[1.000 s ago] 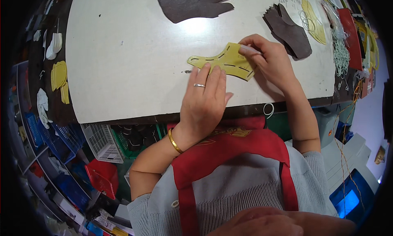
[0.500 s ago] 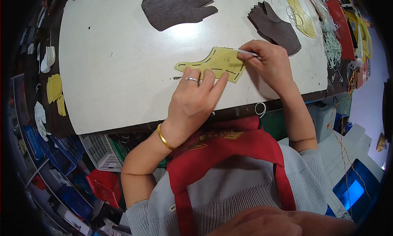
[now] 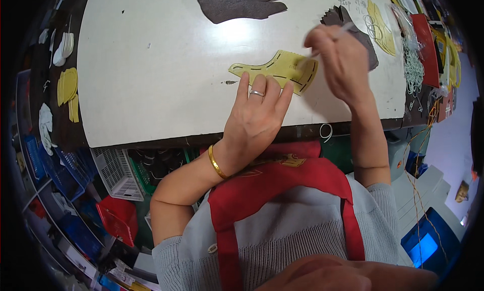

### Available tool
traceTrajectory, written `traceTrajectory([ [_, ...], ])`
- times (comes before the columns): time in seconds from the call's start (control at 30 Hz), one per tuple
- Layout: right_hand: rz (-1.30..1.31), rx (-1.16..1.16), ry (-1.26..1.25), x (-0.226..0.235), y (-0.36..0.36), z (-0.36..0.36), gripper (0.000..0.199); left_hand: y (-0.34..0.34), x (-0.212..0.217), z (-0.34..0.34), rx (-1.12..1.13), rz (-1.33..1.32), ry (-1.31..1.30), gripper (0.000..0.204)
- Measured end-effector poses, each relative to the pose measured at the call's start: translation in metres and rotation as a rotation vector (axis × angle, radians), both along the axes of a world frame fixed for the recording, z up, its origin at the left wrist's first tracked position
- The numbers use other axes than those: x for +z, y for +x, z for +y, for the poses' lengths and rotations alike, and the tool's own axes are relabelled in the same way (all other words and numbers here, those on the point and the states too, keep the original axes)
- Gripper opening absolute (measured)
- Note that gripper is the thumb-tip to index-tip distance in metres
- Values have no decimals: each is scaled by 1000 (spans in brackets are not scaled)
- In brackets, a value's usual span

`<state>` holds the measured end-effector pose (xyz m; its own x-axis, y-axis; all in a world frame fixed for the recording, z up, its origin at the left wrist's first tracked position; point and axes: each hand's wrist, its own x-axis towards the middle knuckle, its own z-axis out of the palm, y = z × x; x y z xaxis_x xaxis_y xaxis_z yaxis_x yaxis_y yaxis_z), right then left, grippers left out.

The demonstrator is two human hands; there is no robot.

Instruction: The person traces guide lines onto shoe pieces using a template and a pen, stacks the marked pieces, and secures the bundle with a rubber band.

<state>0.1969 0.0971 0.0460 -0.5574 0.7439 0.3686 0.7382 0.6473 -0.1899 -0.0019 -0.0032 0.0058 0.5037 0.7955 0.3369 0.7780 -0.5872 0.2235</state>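
A yellow pattern template (image 3: 282, 64) with dashed dark slots lies flat on the white tabletop (image 3: 166, 89). Fingers outstretched, my left hand (image 3: 257, 109) presses on its lower edge. My right hand (image 3: 343, 64) is raised just past the template's right end, blurred by motion. In its closed fingers is a slim whitish pen (image 3: 345, 28), whose tip I cannot make out clearly. Behind that hand lies a fanned stack of dark brown leather pieces (image 3: 367, 41), partly covered by it. Larger dark leather pieces (image 3: 237, 3) lie at the far middle.
More yellow templates (image 3: 381, 28), pale cords (image 3: 414, 64) and a red box (image 3: 424, 49) line the right side. On the left edge are yellow pieces (image 3: 67, 84) and a white glove (image 3: 45, 124). A white crate (image 3: 118, 175) and red basket (image 3: 118, 220) stand below the table.
My right hand has lifted off the template's right edge and moved up and away with the pen. The left hand still holds the template down. The whole view has shifted slightly.
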Motion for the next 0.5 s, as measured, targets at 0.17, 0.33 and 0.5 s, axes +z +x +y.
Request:
traceTrajectory([
  [0.17, 242, 198, -546, -10, -55, 7, 22, 3, -3, -1, -23, 9, -82, 45],
  [0.33, 50, 279, -472, -12, -78, 10, 37, 1, -7, -1, -31, -52, -71, 48],
  [0.5, -102, 257, -504, 8, -64, 14, 22, 0, -3, 1, -22, -79, -38, 47],
])
